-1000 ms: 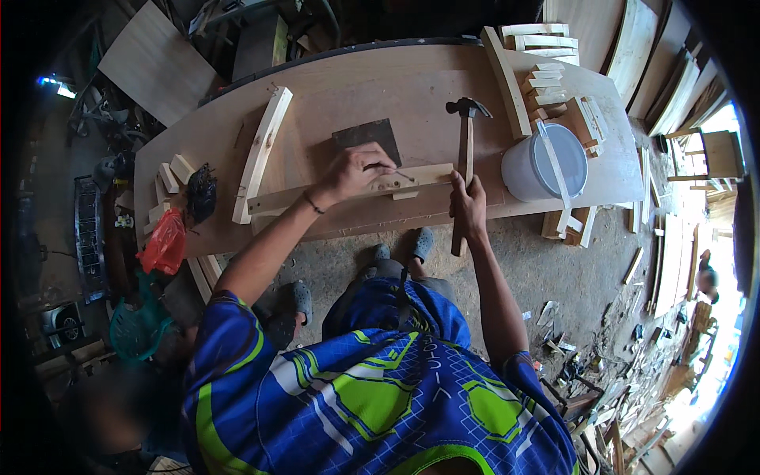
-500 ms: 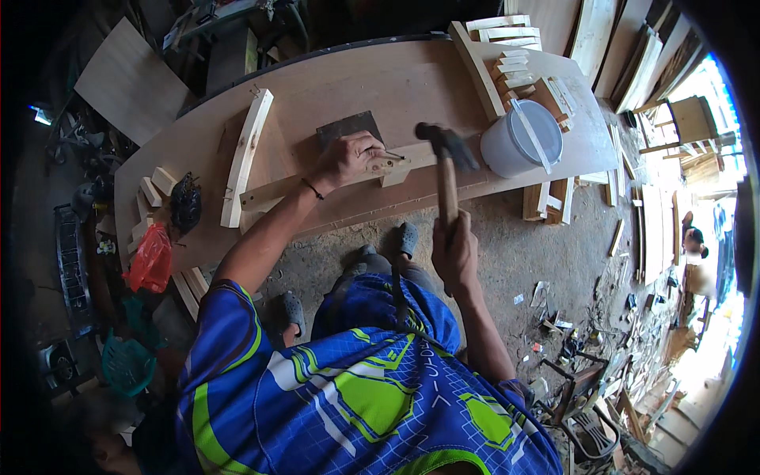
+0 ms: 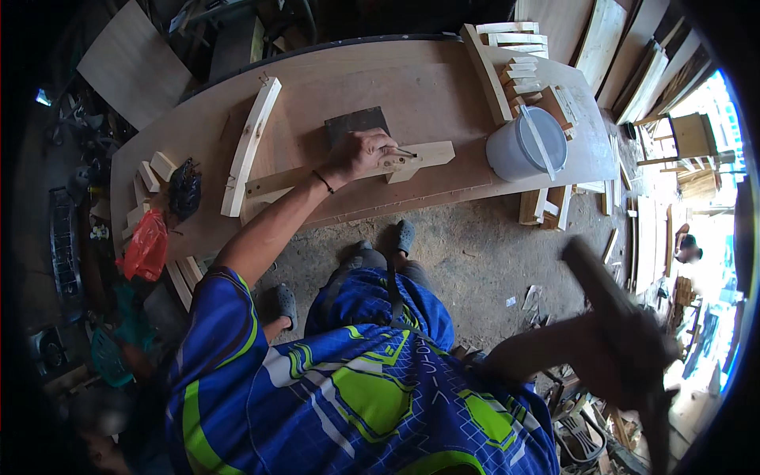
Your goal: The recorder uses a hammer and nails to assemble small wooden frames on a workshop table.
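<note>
My left hand (image 3: 362, 154) is closed in a pinch on a nail (image 3: 407, 153), held slantwise over a pale wooden piece (image 3: 439, 152) on the worktable (image 3: 317, 91). A short wood block (image 3: 401, 176) lies beneath that piece, and a long strip (image 3: 273, 184) runs out to the left under my forearm. Just behind the hand lies a dark square plate (image 3: 352, 124). Far from the table, at the lower right, my raised right hand (image 3: 629, 344) is wrapped round a hammer (image 3: 590, 267). Motion blurs the hammer, and its head cannot be clearly made out.
A lidded white bucket (image 3: 511, 154) with a wood strip across it stands on the right, beside stacked wood blocks (image 3: 522, 75). A nailed wooden bar (image 3: 252, 146) lies on the left, near a red plastic bag (image 3: 145, 247). Scraps litter the floor at right.
My right hand has swung the hammer from above the wood piece back and out to the lower right. My left hand stays pinched on the nail.
</note>
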`<state>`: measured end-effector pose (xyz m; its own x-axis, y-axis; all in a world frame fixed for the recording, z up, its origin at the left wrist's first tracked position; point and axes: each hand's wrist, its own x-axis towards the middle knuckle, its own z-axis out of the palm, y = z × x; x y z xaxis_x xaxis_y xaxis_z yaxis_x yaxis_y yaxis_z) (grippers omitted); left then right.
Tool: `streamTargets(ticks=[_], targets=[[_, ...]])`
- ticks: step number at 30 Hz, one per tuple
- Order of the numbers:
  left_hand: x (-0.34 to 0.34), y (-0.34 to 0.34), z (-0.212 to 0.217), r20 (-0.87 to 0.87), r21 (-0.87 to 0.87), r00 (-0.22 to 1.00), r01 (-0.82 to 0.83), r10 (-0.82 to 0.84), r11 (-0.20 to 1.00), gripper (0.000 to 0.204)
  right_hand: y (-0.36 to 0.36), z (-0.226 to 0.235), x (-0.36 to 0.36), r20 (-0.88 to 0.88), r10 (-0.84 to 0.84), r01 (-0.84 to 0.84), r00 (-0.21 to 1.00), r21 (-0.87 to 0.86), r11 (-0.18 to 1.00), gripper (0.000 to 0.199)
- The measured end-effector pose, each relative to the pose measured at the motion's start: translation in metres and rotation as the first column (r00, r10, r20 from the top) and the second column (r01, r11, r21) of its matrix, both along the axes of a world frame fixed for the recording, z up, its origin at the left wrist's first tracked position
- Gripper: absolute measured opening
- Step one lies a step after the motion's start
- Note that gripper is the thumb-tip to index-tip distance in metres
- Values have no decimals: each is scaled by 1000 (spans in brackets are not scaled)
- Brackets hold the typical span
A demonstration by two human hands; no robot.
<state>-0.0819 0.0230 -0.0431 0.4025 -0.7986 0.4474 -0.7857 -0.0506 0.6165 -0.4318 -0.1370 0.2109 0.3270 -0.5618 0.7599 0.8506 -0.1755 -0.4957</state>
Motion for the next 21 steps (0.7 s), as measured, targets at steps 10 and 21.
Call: streamTargets(ticks=[10, 21], targets=[[4, -2, -8, 33, 9, 998, 46, -47, 999, 13, 56, -208, 57, -934, -357, -94, 22, -358, 929, 23], [4, -1, -2, 54, 12, 998, 9, -10, 1000, 14, 33, -124, 23, -634, -80, 325, 769, 280, 903, 32]])
